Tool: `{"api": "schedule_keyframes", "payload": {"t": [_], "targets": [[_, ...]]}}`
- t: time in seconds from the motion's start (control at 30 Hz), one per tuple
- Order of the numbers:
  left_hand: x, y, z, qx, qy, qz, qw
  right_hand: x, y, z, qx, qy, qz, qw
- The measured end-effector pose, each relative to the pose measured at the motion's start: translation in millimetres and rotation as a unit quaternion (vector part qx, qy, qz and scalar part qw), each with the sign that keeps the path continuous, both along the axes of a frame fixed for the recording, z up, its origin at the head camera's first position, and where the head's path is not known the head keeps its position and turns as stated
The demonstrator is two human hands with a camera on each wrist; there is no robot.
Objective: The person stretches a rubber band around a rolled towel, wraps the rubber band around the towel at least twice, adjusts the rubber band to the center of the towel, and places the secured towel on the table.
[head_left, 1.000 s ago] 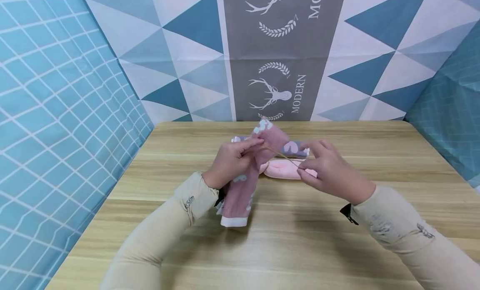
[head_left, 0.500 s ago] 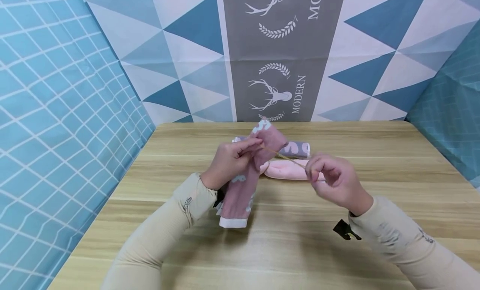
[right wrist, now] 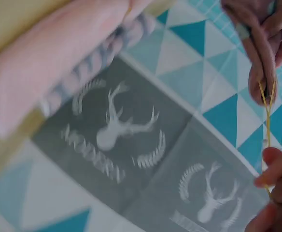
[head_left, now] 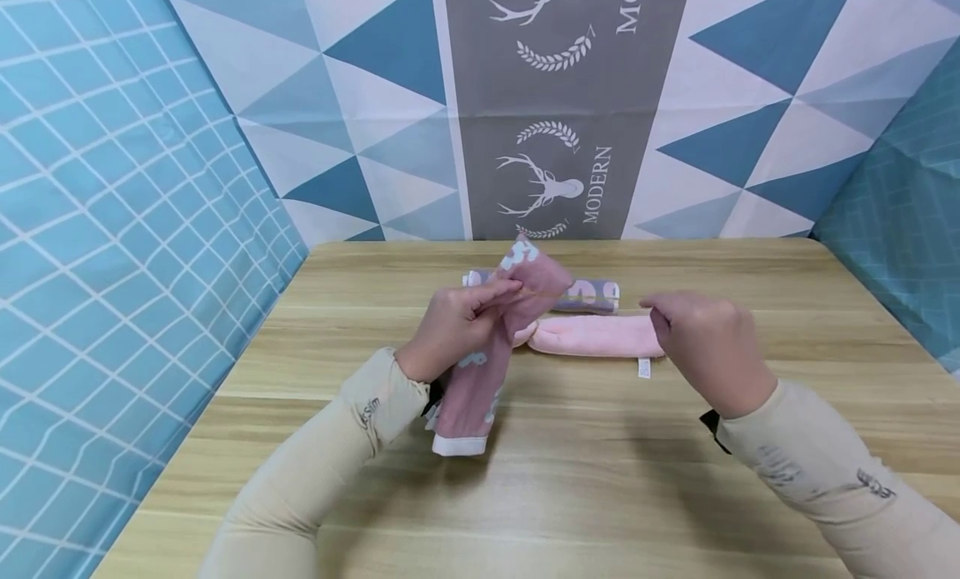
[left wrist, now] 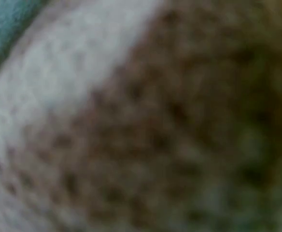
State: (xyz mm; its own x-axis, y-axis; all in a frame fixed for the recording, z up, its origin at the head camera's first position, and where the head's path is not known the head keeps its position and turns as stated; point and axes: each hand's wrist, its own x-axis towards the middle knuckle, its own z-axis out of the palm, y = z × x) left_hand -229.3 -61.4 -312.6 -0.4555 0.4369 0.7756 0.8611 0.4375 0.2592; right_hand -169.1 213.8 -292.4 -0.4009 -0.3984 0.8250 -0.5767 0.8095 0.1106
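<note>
A dusty-pink towel point(head_left: 468, 396) with white patches and a white hem hangs in a folded strip from my left hand point(head_left: 453, 325), which pinches it near its upper part. Around the bunched towel in the right wrist view runs a yellow rubber band point(right wrist: 268, 121), stretched out toward my right hand point(head_left: 712, 346). The fingers of that hand pinch the band's far end, well to the right of the towel. Only blurred pink and white cloth fills the left wrist view, too close to make out more.
Behind the hands on the wooden table point(head_left: 555, 496) lies a light-pink rolled towel point(head_left: 600, 336) with a band round it and a small white tag point(head_left: 644, 367). Just beyond it lies a grey rolled towel point(head_left: 600, 294) with pink patches. A patterned cloth backdrop point(head_left: 397, 104) rises at the table's back edge.
My right hand has moved right, away from the towel, drawing the rubber band out longer, and has turned over. My left hand and the towel stay almost in place.
</note>
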Motion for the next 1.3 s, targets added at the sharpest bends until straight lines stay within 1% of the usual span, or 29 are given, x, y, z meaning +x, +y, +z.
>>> {"api": "schedule_keyframes", "payload": {"t": [0.07,0.1,0.13,0.17,0.2,0.27,0.33,0.37,0.4,0.43,0.47,0.5,0.57,0.6,0.67,0.7,0.73,0.8,0.83,0.9,0.93,1.0,1.07,1.1,1.17,1.23,1.3], "targets": [[0.7,0.8,0.3,-0.003,-0.003,-0.006,1.0,2.2,1,3.0,0.022,-0.013,-0.04,0.9989],[1.1,1.2,0.1,-0.006,-0.006,-0.007,0.9999,3.3,1,4.2,0.031,-0.024,-0.052,0.9979],[1.6,1.7,-0.2,-0.008,-0.01,-0.008,0.9999,4.1,1,5.2,0.042,-0.038,-0.06,0.9966],[2.4,2.2,-0.4,-0.009,-0.017,-0.011,0.9997,4.3,1,5.7,0.052,-0.055,-0.055,0.9956],[3.2,2.6,-0.9,-0.01,-0.025,-0.016,0.9995,4.5,1,6.3,0.057,-0.082,-0.045,0.994],[5.2,5.1,-1.5,-0.013,-0.032,-0.029,0.999,2.7,2,5.4,0.056,-0.129,-0.006,0.99],[8.4,9.2,-2.0,-0.023,-0.034,-0.039,0.9984,-1.6,2,2.5,0.047,-0.181,0.043,0.9814],[10.6,11.6,-1.6,-0.03,-0.03,-0.046,0.998,-4.0,1,0.0,0.042,-0.198,0.064,0.9773],[12.4,14.2,-1.4,-0.038,-0.025,-0.05,0.9977,-6.2,-1,-2.7,0.043,-0.208,0.074,0.9745],[14.4,17.0,-1.0,-0.046,-0.02,-0.053,0.9973,-8.5,-2,-6.1,0.048,-0.207,0.078,0.9741],[15.8,19.4,-0.9,-0.052,-0.016,-0.054,0.9971,-10.4,-5,-9.2,0.052,-0.202,0.073,0.9752],[17.3,21.0,-0.4,-0.059,-0.014,-0.052,0.9968,-11.5,-7,-12.2,0.05,-0.196,0.058,0.9775],[19.1,23.1,0.7,-0.063,-0.017,-0.053,0.9965,-12.7,-10,-16.9,0.045,-0.18,0.009,0.9827],[19.2,23.3,0.9,-0.065,-0.02,-0.05,0.9964,-12.8,-12,-18.6,0.038,-0.176,-0.018,0.9835],[19.7,23.4,1.8,-0.068,-0.028,-0.044,0.9964,-12.4,-13,-20.5,0.012,-0.182,-0.063,0.9813],[20.0,23.2,2.3,-0.068,-0.031,-0.041,0.9964,-12.2,-14,-21.0,0.002,-0.183,-0.08,0.98],[20.2,23.0,2.9,-0.071,-0.032,-0.035,0.9964,-12.2,-14,-21.6,-0.007,-0.178,-0.084,0.9805],[20.3,22.5,4.5,-0.069,-0.032,-0.021,0.9969,-12.6,-13,-23.6,-0.025,-0.146,-0.072,0.9863],[20.3,22.8,4.8,-0.062,-0.035,-0.016,0.9973,-12.8,-12,-25.0,-0.032,-0.12,-0.063,0.9903],[19.7,23.7,5.6,-0.049,-0.039,-0.008,0.998,-14.7,-11,-28.7,-0.04,-0.039,-0.034,0.9979],[19.5,24.5,5.8,-0.045,-0.041,-0.004,0.9981,-15.7,-11,-30.2,-0.04,0.002,-0.015,0.9991],[19.6,26.6,6.1,-0.047,-0.042,-0.002,0.998,-17.2,-13,-31.6,-0.025,0.076,0.009,0.9968],[20.7,28.9,7.2,-0.071,-0.035,-0.007,0.9968,-18.6,-16,-29.5,-0.004,0.124,0.027,0.9919],[21.7,29.9,8.0,-0.093,-0.026,-0.01,0.9952,-18.8,-17,-27.3,0.008,0.134,0.033,0.9904],[23.3,31.6,10.6,-0.157,0.013,-0.015,0.9874,-18.6,-19,-21.0,0.035,0.132,0.034,0.9901],[24.6,32.4,13.5,-0.218,0.057,-0.024,0.9741,-18.5,-19,-14.9,0.057,0.118,0.03,0.9909],[25.2,33.0,15.9,-0.262,0.101,-0.035,0.9592,-17.8,-19,-10.5,0.076,0.102,0.027,0.9915]]}}
